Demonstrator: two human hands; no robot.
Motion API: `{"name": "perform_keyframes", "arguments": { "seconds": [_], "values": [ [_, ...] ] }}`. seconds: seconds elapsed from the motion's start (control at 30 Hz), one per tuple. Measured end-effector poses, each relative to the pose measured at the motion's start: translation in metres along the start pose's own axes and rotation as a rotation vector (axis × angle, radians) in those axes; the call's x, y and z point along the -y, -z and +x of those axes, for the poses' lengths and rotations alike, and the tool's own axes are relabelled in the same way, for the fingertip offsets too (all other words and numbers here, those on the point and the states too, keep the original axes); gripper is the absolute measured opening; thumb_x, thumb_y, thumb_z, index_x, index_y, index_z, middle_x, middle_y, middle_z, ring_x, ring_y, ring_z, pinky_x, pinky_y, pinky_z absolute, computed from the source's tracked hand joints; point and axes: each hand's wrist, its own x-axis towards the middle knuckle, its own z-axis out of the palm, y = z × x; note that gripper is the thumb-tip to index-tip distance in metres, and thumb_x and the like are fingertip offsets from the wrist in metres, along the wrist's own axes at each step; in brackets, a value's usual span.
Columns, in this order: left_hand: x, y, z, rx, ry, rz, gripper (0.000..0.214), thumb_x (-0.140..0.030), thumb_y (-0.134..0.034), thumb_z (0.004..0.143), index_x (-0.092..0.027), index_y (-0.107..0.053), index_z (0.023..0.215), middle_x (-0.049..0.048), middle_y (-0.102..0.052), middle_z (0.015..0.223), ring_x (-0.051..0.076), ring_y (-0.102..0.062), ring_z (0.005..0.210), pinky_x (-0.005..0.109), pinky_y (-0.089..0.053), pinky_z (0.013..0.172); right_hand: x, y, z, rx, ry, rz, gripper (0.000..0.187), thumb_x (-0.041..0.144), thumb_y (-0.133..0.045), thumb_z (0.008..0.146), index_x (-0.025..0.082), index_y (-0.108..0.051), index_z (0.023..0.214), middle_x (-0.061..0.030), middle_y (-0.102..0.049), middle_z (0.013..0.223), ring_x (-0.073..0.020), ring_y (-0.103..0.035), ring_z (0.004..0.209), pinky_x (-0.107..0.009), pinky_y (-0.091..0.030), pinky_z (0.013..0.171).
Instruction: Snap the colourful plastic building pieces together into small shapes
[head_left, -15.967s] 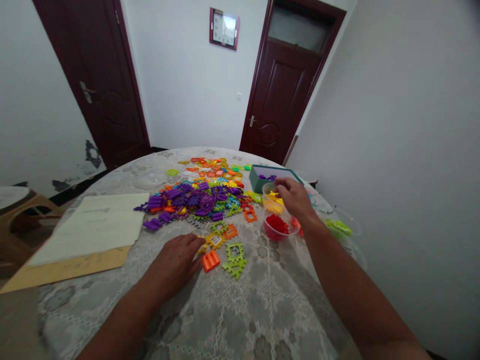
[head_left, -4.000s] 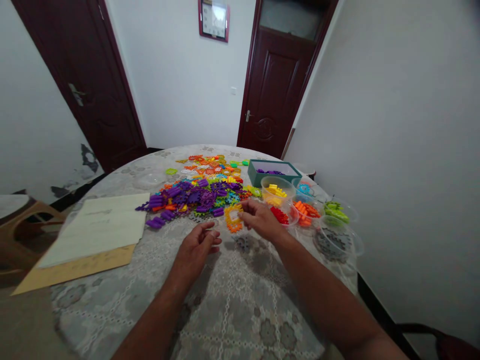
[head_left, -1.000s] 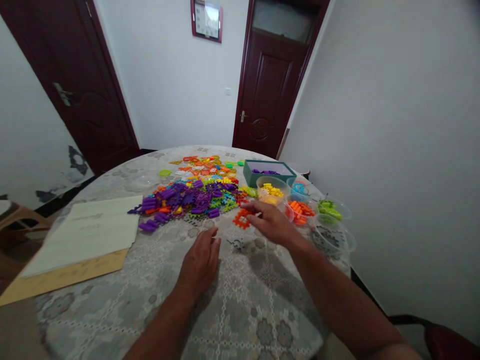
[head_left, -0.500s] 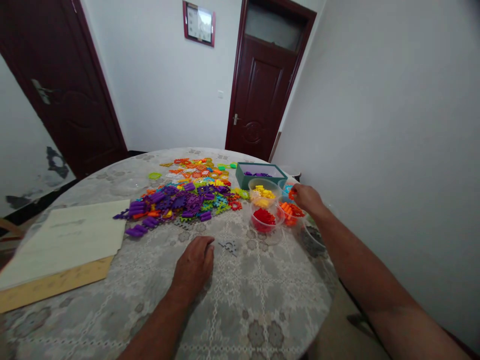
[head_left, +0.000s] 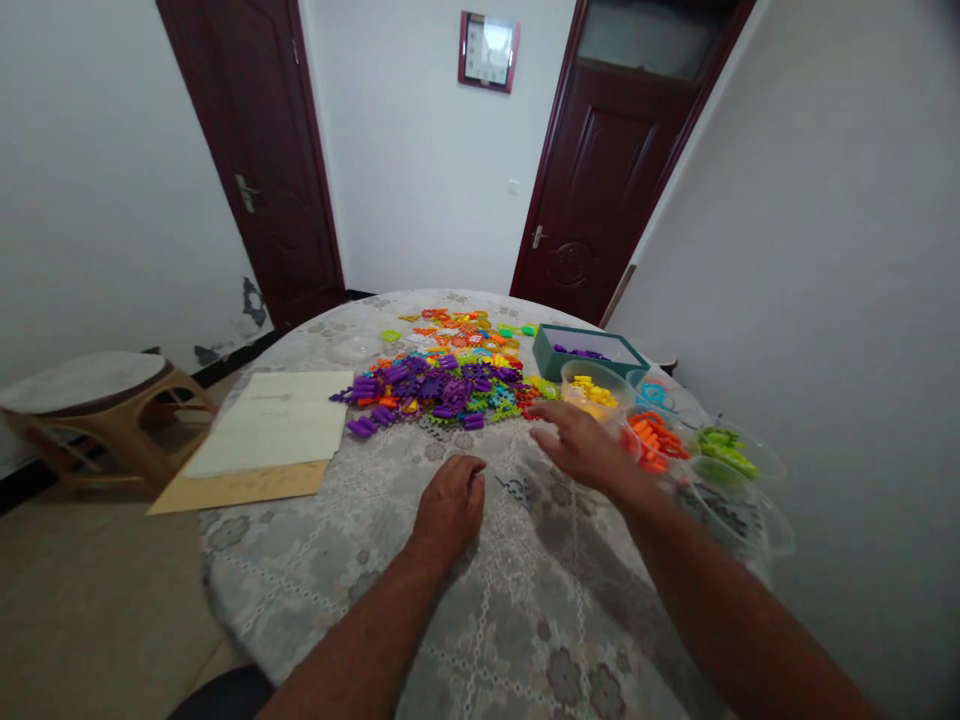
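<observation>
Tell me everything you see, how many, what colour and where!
Doors: 2, dark red, back wall
Framed picture or clock: 1, red edge, between the doors
Wall switch: 1, white, lower down
Stool: 1, tan with pale top, left floor
Table: 1, grey flowery cloth, middle
Papers: can't count, cream, table's left
Bigger sheet: 1, tan, under the papers
Lid or dish: 1, see-through, beyond the papers
Toy pile: can't count, purple, orange and more, table middle
Box: 1, green, behind the bowls
Bowls: at least 5, clear, table's right
Loose toy bits: can't count, grey, between the hands
Left hand: 1, bare, left of the grey bits
Right hand: 1, bare, near the toy pile
</observation>
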Motion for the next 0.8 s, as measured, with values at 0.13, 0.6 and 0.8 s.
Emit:
{"name": "perform_keyframes", "arguments": {
  "seconds": [0.13,0.6,0.8],
  "values": [
    [-0.006,0.002,0.0,-0.068,-0.01,-0.021,0.022,-0.01,-0.051,0.096,-0.019,-0.066,0.109,0.0083,-0.073,0.105,0.023,-0.071,0.104,0.041,-0.059,0.096,0.04,-0.053,0.045,0.092,0.086,-0.002,0.049,0.034,-0.061,0.101,0.015,-0.059,0.146,-0.0164,-0.065,0.144,-0.0275,-0.059,0.136,-0.042,-0.043,0.118],
    [-0.035,0.098,0.0,0.115,-0.02,0.285,0.019,-0.018,-0.053,0.1,-0.02,-0.065,0.114,0.0104,-0.07,0.113,0.026,-0.065,0.11,0.044,-0.058,0.098,0.06,-0.12,0.143,0.132,-0.195,-0.293,0.063,0.065,-0.045,0.105,0.014,-0.064,0.136,-0.022,-0.068,0.136,-0.0365,-0.059,0.129,-0.048,-0.045,0.108],
    [-0.028,0.115,0.004,0.18,0.063,0.335,0.021,-0.023,-0.052,0.101,-0.023,-0.066,0.117,0.0115,-0.07,0.115,0.028,-0.065,0.112,0.044,-0.058,0.097,0.051,-0.134,0.139,0.106,-0.169,-0.248,0.065,0.069,-0.043,0.104,0.016,-0.064,0.137,-0.0194,-0.074,0.124,-0.0334,-0.068,0.117,-0.044,-0.05,0.102]
  ]
}}
